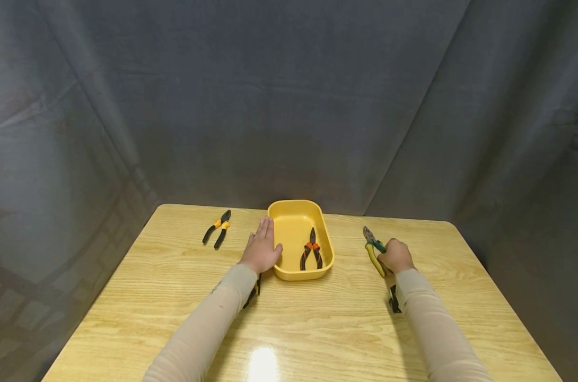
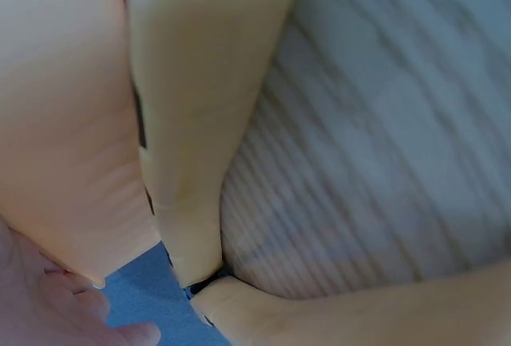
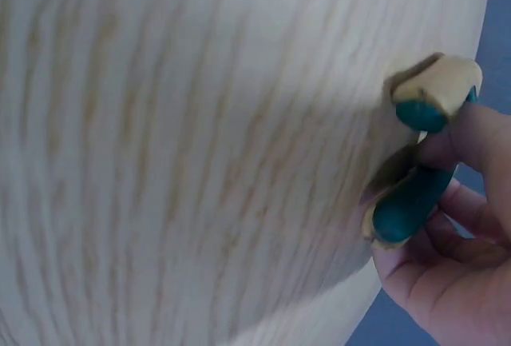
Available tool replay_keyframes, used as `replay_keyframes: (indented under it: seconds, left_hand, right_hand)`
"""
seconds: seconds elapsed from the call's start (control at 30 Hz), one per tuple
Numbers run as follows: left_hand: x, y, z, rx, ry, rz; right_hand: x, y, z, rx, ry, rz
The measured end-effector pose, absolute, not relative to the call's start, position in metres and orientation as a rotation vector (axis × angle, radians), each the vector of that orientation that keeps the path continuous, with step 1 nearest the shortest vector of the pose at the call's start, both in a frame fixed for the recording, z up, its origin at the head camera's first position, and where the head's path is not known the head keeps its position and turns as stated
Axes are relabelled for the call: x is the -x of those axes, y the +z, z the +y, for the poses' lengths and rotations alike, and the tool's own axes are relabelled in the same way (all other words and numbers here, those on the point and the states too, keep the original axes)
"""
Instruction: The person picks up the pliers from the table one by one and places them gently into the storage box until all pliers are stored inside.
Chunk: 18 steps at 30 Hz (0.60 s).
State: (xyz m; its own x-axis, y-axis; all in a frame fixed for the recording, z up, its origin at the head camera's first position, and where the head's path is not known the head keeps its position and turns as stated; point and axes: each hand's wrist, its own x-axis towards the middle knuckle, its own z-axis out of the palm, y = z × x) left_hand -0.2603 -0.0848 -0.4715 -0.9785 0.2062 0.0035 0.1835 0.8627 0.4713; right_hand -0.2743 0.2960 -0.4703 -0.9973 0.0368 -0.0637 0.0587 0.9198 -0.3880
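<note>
My left hand [image 1: 260,252] lies along the left side of a yellow tray [image 1: 326,233], fingers straight and thumb over the rim. Inside the tray are long-nosed pliers [image 1: 313,252] with black and orange handles. In the left wrist view, the fingers of that hand [image 2: 56,306] show beside the tray wall [image 2: 64,122], near the spread handles of another pair of pliers [image 2: 192,122]. To the right of the tray, my right hand [image 1: 396,255] grips green and yellow pliers [image 1: 374,259]. Their two handles stand apart in the right wrist view, with fingers around the green handle [image 3: 411,206].
Black and yellow pliers [image 1: 217,229] lie at the back left of the wooden table [image 1: 317,329]. A small black item [image 1: 394,300] shows beside the right sleeve. Grey cloth [image 1: 289,106] hangs behind the table and along both sides.
</note>
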Motion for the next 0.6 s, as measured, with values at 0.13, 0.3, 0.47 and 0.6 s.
replay_keyframes:
  seconds: [0.13,0.3,0.47,0.6]
  left_hand:
    - [0.2605,-0.4719,-0.0847,-0.313,0.752,2.989]
    - [0.2609,-0.4726,-0.0844,-0.311,0.752,2.982]
    - [0.2606,-0.4723,-0.0836,-0.301,0.754,2.966]
    - [0.2600,-0.4719,-0.0835,-0.302,0.753,2.968]
  right_hand:
    - [0.2753,-0.4721,0.2997,-0.043,-0.699,2.982]
    - [0.2759,-0.4723,0.3041,-0.039,-0.807,2.918]
    - [0.2746,-0.4690,0.3052,-0.068,-0.874,2.847]
    - [0.2747,-0.4680,0.3065,-0.109,-0.912,2.802]
